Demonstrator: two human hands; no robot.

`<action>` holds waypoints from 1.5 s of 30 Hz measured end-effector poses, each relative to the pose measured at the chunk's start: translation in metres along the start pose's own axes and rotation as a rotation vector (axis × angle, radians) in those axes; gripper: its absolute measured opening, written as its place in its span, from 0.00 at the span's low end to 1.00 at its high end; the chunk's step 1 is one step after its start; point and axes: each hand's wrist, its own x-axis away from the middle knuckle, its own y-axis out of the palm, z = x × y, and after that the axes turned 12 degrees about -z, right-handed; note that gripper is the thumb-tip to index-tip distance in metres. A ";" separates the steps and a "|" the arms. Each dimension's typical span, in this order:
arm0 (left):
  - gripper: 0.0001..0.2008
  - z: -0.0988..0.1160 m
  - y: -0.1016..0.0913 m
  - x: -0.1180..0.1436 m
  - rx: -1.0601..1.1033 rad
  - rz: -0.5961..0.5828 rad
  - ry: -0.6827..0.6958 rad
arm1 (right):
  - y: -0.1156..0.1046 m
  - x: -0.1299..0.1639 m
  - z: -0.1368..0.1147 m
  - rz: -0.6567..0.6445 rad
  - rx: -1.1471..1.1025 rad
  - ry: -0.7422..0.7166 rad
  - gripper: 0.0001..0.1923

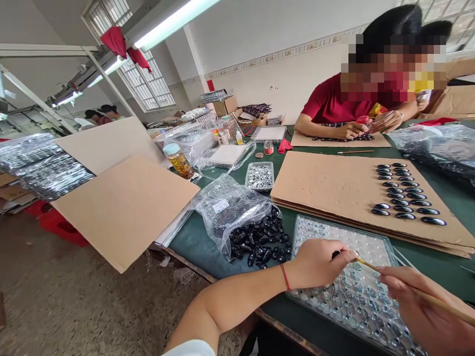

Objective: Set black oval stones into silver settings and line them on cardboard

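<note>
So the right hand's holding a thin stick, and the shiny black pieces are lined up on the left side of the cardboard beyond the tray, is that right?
Not quite: the head view shows the shiny black pieces lined up on the right side of the cardboard beyond the tray. The right hand is holding a thin stick.

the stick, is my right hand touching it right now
Touching: the head view shows the right hand closed around the stick, with no gap between them.
</note>
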 end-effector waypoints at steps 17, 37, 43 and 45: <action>0.15 -0.005 -0.010 -0.012 0.246 -0.002 -0.066 | -0.004 -0.012 0.001 -0.163 0.048 -0.274 0.05; 0.16 -0.007 -0.022 -0.017 0.825 -0.229 -0.230 | -0.007 -0.014 -0.009 -0.152 -0.263 -0.216 0.07; 0.19 -0.010 -0.034 -0.017 0.670 -0.088 -0.225 | -0.015 -0.025 -0.010 0.103 -1.133 0.318 0.09; 0.19 -0.007 -0.033 -0.017 0.687 -0.086 -0.199 | -0.015 -0.029 -0.009 0.091 -1.259 0.407 0.09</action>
